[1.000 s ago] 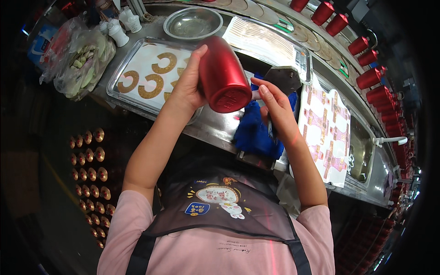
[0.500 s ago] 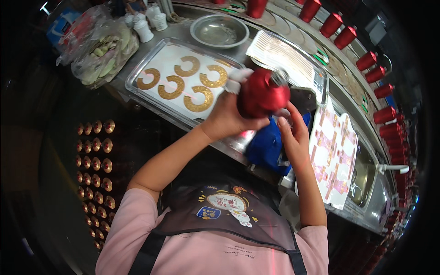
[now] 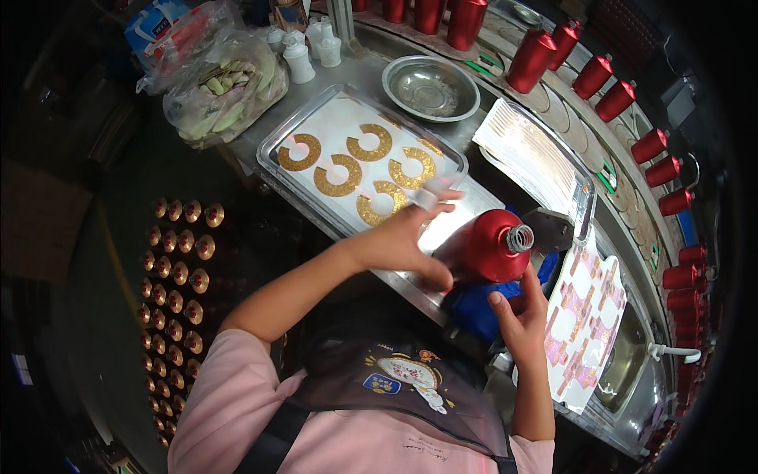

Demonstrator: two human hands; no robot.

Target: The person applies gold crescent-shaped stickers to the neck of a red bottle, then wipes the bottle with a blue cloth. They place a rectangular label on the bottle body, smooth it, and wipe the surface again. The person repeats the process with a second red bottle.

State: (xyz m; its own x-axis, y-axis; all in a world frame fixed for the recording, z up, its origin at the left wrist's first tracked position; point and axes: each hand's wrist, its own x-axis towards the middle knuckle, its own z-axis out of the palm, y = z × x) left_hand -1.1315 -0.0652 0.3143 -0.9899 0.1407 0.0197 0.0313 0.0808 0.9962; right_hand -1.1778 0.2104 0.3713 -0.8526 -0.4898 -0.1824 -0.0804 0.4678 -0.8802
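A shiny red bottle (image 3: 491,246) with a bare threaded metal neck is tilted toward me between my hands, over the bench edge. My left hand (image 3: 395,241) is spread beside it, thumb near the bottle's lower left side. Something white and blurred covers one or more of its fingertips. On the bottle's right, my right hand (image 3: 523,320) has its index finger against the bottle and its thumb held apart; the other fingers are partly hidden. Blue material (image 3: 472,310) lies below the bottle, beside a dark metal piece (image 3: 550,229). What supports the bottle is hidden.
A metal tray (image 3: 271,162) holds gold C-shaped decals on white sheet. Behind are a metal bowl (image 3: 430,87) and striped sheets (image 3: 527,154). A pink-patterned sheet (image 3: 580,328) lies right, near a sink (image 3: 624,367). Red bottles (image 3: 530,62) line a curved conveyor; several gold-topped items (image 3: 178,272) stand lower left.
My left hand has come off the bottle and opened. The bottle is lower and to the right, its neck tipped rightward. My right hand has moved down; the view has shifted.
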